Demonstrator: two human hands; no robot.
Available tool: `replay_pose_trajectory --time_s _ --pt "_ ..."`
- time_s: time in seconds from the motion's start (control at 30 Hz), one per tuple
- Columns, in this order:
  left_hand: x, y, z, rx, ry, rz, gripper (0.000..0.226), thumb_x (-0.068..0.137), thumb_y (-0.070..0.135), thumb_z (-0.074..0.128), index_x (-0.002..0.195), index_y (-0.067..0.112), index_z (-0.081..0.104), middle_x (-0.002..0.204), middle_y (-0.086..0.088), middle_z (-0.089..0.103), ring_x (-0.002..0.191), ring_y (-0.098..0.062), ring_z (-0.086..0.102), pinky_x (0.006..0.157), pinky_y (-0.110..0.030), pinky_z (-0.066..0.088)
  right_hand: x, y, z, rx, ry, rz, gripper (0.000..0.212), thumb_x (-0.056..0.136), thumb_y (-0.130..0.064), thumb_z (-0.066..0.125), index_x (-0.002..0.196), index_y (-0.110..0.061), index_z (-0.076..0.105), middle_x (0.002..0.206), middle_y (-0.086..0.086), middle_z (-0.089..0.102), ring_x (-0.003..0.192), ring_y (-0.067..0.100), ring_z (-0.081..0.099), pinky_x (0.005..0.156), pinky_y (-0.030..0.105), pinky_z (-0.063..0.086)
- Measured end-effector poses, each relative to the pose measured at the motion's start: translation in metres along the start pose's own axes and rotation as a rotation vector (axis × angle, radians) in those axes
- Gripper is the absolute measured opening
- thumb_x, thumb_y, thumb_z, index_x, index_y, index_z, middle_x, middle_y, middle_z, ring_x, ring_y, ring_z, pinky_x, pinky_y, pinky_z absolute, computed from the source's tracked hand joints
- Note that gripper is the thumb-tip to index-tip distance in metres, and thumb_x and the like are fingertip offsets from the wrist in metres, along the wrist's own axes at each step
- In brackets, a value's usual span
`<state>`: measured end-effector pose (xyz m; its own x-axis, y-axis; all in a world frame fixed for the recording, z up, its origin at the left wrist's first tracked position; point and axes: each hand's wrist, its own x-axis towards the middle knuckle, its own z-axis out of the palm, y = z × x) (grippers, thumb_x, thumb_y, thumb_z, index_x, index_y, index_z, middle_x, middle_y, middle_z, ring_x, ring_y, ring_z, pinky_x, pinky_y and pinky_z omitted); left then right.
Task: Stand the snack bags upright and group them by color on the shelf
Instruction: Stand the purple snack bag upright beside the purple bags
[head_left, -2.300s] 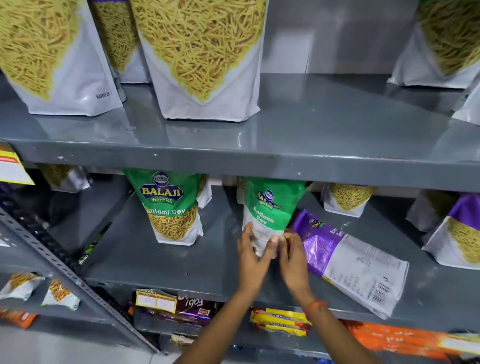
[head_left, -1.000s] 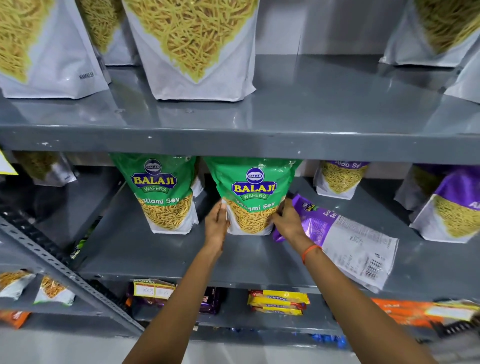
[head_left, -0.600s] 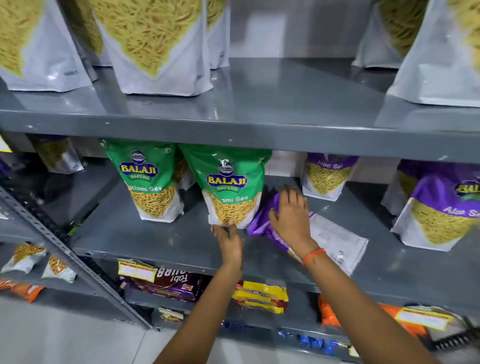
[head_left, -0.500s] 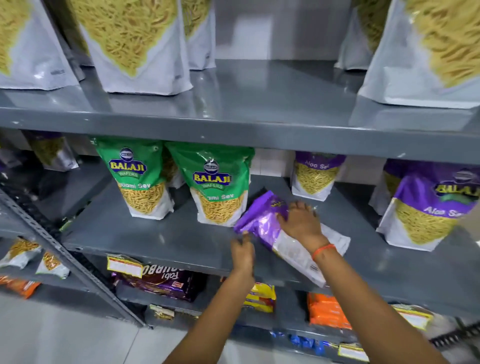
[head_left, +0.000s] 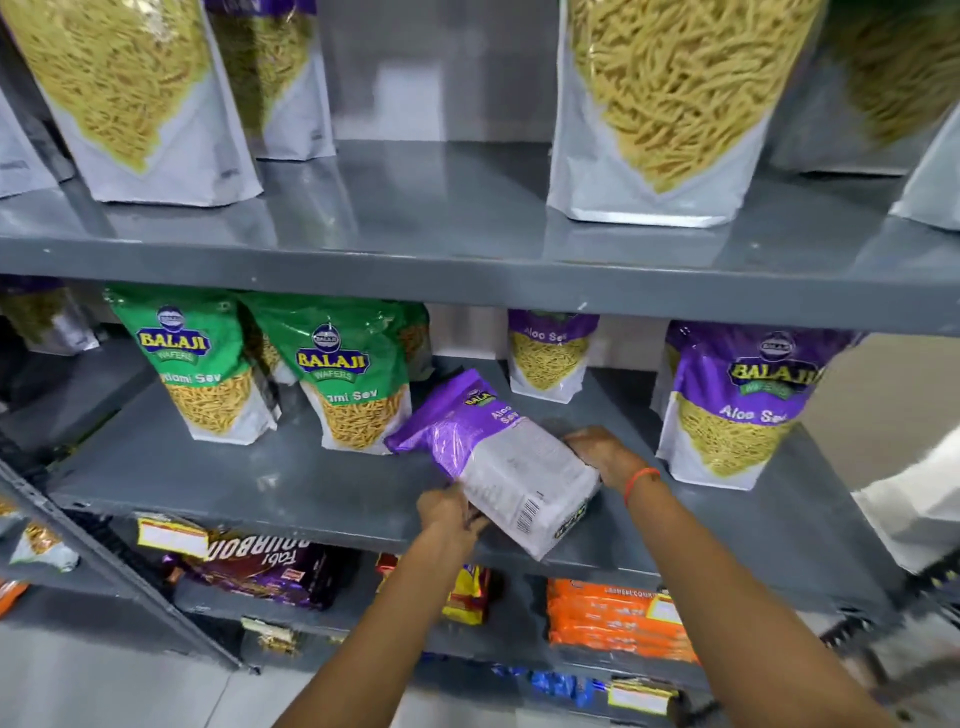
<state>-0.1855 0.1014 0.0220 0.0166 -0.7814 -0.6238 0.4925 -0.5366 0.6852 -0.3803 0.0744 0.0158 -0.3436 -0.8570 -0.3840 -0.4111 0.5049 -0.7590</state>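
A grey metal shelf runs across the middle of a shop rack, with another grey shelf above it carrying large white pouches of yellow sev and lower tiers holding orange packets and a dark biscuit pack.

On the middle shelf, two green snack bags stand upright side by side at about 9 o'clock from the hands: the left green bag and the right green bag, touching or nearly so. At 12 o'clock, far back, a small purple bag stands upright, and at 3 o'clock a larger purple bag stands upright near the shelf's front.

Between them, the tilted purple bag is held off flat, its purple top pointing toward 10 o'clock and its white printed back facing up. The left hand pinches its lower edge at the shelf's front lip; the right hand, with an orange band at the wrist, is closed on the bag's far right edge.
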Motion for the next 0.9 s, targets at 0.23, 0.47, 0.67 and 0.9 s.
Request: replay_pose_trajectory --time_s 0.23,0.47,0.67,0.9 --pt "0.014 0.027 0.043 0.167 -0.26 0.311 0.011 0.094 0.009 0.047 0.093 0.012 0.058 0.062 -0.004 0.058 0.053 -0.014 0.051 0.048 -0.02 0.043 0.005 0.009 -0.029 0.509 0.232 -0.249 0.023 0.089 0.009 0.045 0.078 -0.003 0.062 0.076 -0.003 0.057 0.067 0.005 0.052 0.065 0.011 0.043" --pt "0.049 0.017 0.051 0.404 -0.259 0.47 0.027 0.094 0.002 0.046 0.117 -0.004 0.057 0.103 -0.011 0.059 0.078 -0.008 0.058 0.073 -0.018 0.046 0.015 0.03 -0.008 0.521 0.351 -0.256 0.02 0.089 0.012 0.044 0.085 -0.003 0.058 0.085 0.008 0.057 0.065 0.008 0.048 0.06 0.007 0.042" --pt "0.011 -0.048 0.05 0.681 -0.192 0.78 0.047 0.08 0.017 0.07 0.122 0.006 0.052 0.115 -0.007 0.054 0.112 -0.029 0.054 0.1 -0.043 0.045 -0.011 0.05 0.022 0.525 0.377 -0.313 0.027 0.087 0.013 0.045 0.088 -0.009 0.06 0.092 0.011 0.063 0.079 0.015 0.056 0.07 0.011 0.047" --pt "0.025 -0.038 0.059 0.624 -0.202 0.701 0.081 0.063 0.024 0.084 0.129 0.007 0.041 0.125 -0.014 0.058 0.112 -0.027 0.059 0.092 -0.033 0.049 -0.035 0.043 0.084 0.847 0.223 -0.293 0.039 0.088 0.015 0.041 0.119 -0.009 0.044 0.108 0.007 0.064 0.091 0.011 0.064 0.078 0.013 0.053"
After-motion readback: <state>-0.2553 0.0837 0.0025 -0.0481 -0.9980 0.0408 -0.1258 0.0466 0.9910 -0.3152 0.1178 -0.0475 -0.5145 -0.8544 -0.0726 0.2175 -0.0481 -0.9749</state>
